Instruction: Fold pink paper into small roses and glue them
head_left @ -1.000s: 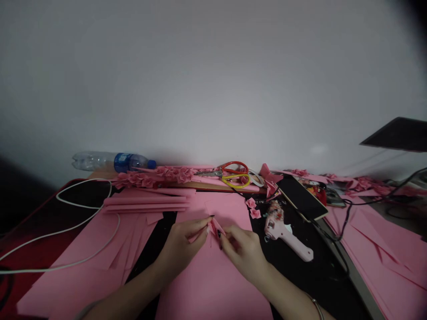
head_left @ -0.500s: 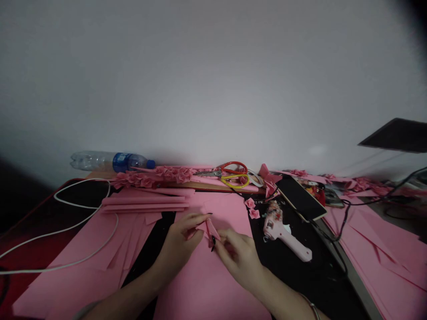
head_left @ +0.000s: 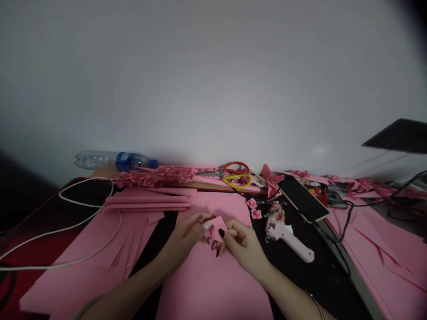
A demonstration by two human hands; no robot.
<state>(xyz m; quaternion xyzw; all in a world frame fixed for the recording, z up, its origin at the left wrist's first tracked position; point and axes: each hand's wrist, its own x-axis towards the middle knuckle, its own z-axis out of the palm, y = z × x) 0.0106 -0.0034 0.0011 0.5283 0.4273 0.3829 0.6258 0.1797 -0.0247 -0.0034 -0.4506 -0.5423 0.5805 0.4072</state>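
A small folded piece of pink paper [head_left: 218,227] is held up between both hands, one flat face turned toward me. My left hand [head_left: 192,231] pinches its left side, with some fingertips hidden behind it. On its right edge, my right hand [head_left: 238,240] grips with the thumb in front and fingers behind. Beneath the hands lies a large pink sheet [head_left: 213,284]. Two small pink paper flowers [head_left: 254,209] rest just beyond my right hand, and a pale pink glue gun [head_left: 290,240] lies to the right of it.
Scissors [head_left: 236,174] with red and yellow handles lie along the back, beside paper flowers [head_left: 156,176] and a plastic bottle [head_left: 116,160]. A phone [head_left: 304,198] and black cable lie at right. Rolled paper [head_left: 147,203], stacked sheets [head_left: 80,258] and a white cable are at left.
The folded paper has been turned, so a flat face shows instead of a narrow pointed fold. My right thumb has moved onto its front. The view has shifted slightly.
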